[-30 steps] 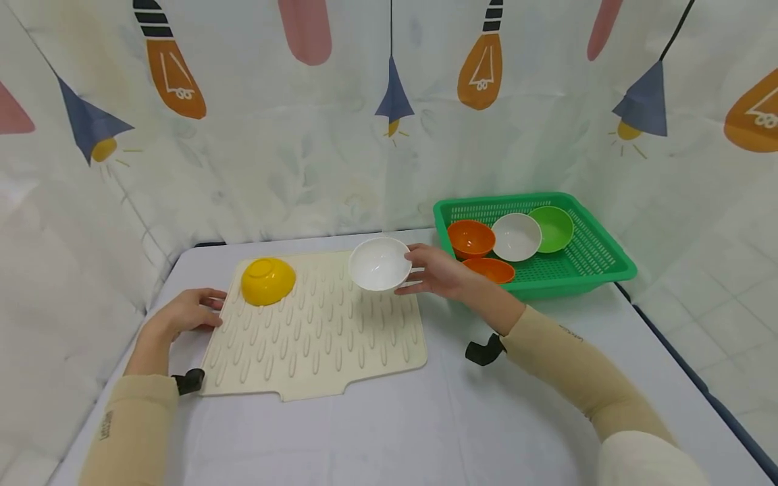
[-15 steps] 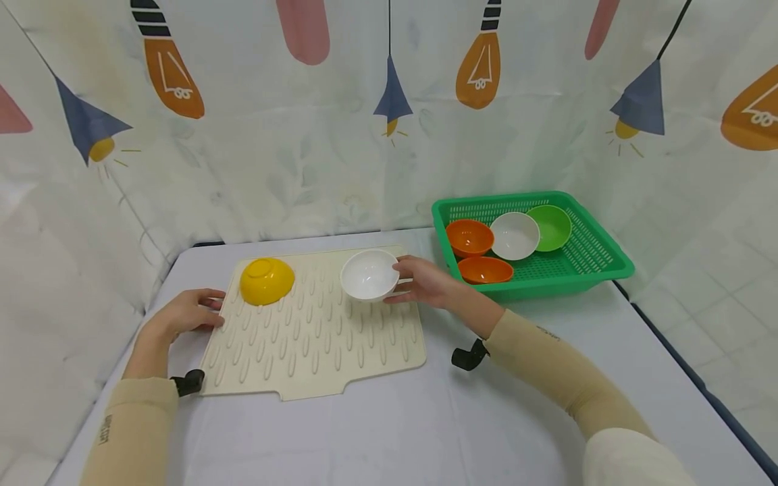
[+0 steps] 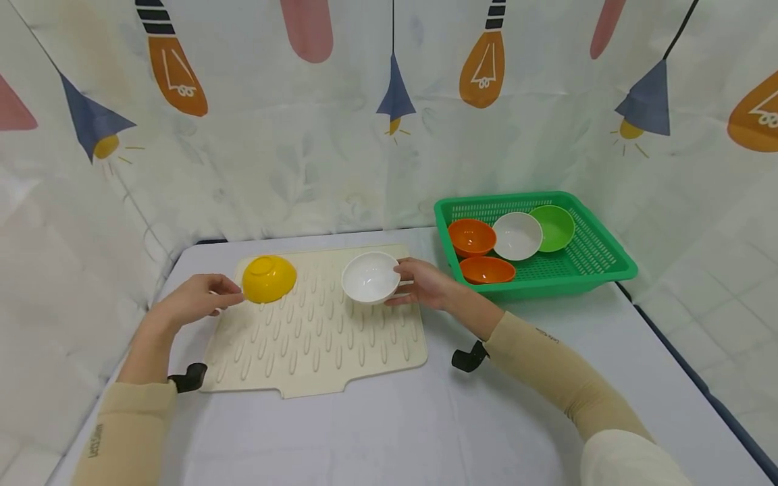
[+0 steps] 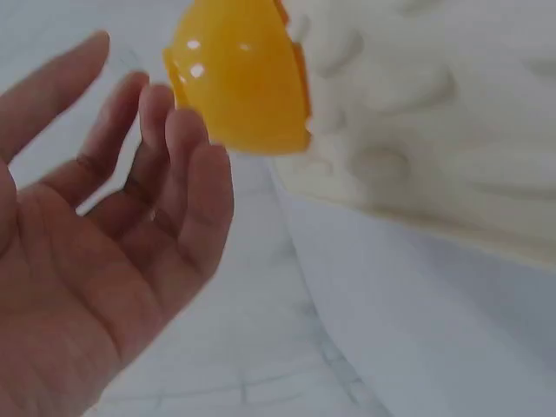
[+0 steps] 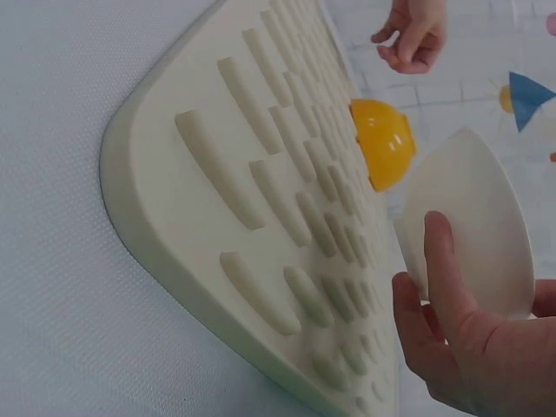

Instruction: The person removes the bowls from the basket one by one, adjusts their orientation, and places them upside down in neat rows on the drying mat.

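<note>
My right hand grips a white bowl by its right side, thumb at the rim and fingers against the outside. The bowl hangs above the cream ridged drying mat, its opening tilted toward the head camera. A yellow bowl lies upside down on the mat's back left part. Just left of it is my left hand, raised over the mat's left edge. In the left wrist view that hand's fingers are loosely bent beside the yellow bowl, holding nothing.
At the back right stands a green plastic basket. In it are two orange bowls, another white bowl and a light green bowl. A patterned curtain hangs behind the white-covered table.
The white bowl came down and slightly left with my right hand, then stayed nearly still. My left hand rose from the mat's left edge and moved right, toward the yellow bowl.
</note>
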`<state>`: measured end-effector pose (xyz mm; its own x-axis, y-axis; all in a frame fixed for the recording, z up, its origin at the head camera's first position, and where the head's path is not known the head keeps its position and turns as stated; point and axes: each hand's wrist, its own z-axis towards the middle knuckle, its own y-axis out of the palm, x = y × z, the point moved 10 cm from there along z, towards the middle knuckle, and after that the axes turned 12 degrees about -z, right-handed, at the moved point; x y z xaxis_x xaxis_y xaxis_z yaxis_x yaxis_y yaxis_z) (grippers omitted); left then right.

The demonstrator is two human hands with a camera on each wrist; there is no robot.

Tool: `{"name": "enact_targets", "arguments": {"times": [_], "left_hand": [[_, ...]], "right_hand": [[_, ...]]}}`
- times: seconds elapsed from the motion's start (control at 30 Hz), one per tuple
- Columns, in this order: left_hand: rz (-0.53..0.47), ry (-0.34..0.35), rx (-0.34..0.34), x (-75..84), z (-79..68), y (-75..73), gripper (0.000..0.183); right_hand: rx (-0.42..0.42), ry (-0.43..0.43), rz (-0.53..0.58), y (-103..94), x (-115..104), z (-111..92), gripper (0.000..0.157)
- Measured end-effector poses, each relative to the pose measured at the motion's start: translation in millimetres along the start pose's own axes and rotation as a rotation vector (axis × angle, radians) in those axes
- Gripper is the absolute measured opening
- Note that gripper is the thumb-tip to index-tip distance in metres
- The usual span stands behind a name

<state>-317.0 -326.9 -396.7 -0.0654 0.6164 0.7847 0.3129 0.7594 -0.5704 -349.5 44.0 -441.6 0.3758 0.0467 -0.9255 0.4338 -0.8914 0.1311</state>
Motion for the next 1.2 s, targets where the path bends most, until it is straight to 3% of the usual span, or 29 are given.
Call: {"name": "enact_targets", "arguments": {"times": [0.13,0.2,0.3,0.43,0.53,0.8,0.97,1.2], "left_hand": [[-0.034,0.139,-0.179,45.1,-0.7,42.1,0.04],[-0.066,0.18,-0.223,62.3,1.6,60.3,0.04],[-0.132,0.227,-0.233,82.0,11.4,82.7,0.041],[-0.311,0.256,-0.212,98.6,30.2,106.3,0.044],[-0.438,0.236,-0.201,103.9,42.6,120.9,0.052],[-0.714,0.085,-0.207,103.1,60.3,155.0,0.063],[-0.858,0.027,-0.174,97.6,67.2,163.7,0.061],[-0.945,0.005,-0.211,89.7,76.7,168.3,0.054]], "right_hand": [[0.002,0.011,0.013,-1.6,3,-1,0.055],[-0.004,0.013,0.023,-1.7,3,-1,0.059],[-0.016,0.008,0.017,-1.2,3,-2,0.059],[-0.026,0.004,-0.003,-0.9,3,-4,0.051],[-0.033,0.0,-0.009,-0.2,2,-5,0.05],[-0.042,0.001,-0.01,0.2,4,-4,0.053],[-0.033,0.001,-0.017,-1.1,4,-3,0.053],[-0.027,-0.017,0.004,-2.7,2,-2,0.047]]}}
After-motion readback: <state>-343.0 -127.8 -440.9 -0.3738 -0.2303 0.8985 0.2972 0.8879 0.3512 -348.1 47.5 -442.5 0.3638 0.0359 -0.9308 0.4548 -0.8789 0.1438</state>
